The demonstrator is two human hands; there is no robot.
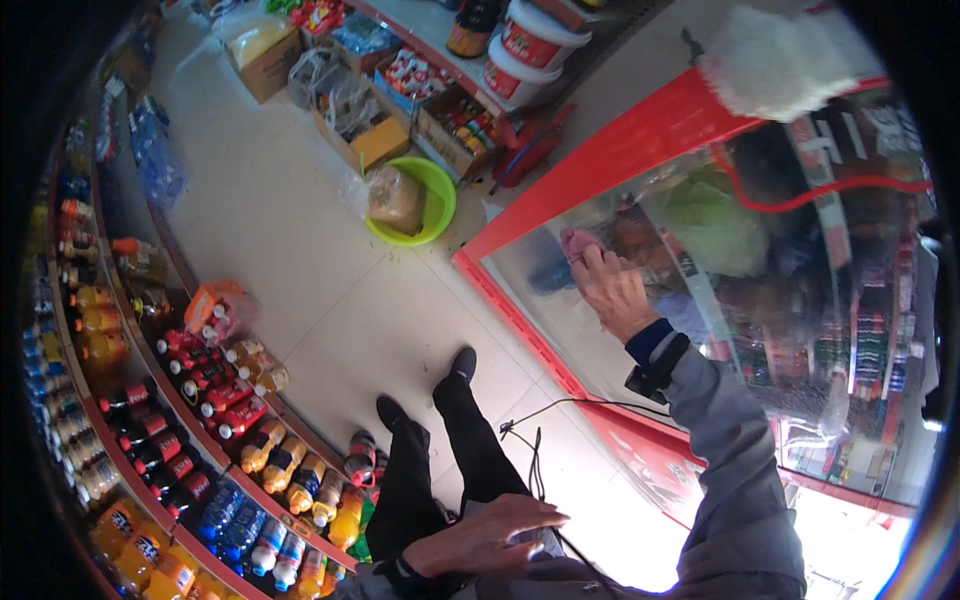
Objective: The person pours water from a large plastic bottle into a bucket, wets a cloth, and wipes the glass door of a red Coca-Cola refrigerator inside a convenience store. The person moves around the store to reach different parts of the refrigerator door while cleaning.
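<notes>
My right hand (pixel 611 289) presses a bunched pink cloth (pixel 581 244) against the glass pane (pixel 540 330) of a red-framed display cooler (pixel 600 169). Its fingers bend over the cloth, and the arm reaches across from the lower right. Reflections and a hazy sheen cover the glass, so what lies behind it is hard to make out. Low at my waist, my left hand (pixel 487 536) has its thumb and fingers apart, and I see nothing held in it. A thin black cable (pixel 536 465) hangs beside that hand and loops toward the cooler's lower frame.
Curving shelves of drink bottles (pixel 232 405) line the left side. On the tiled floor (pixel 322 300) stands a lime-green basin (pixel 442 199) holding a bag. Behind it are open cardboard boxes (pixel 382 142) and stacked white buckets (pixel 525 56). A fluffy white object (pixel 780 64) overlaps the cooler's upper edge.
</notes>
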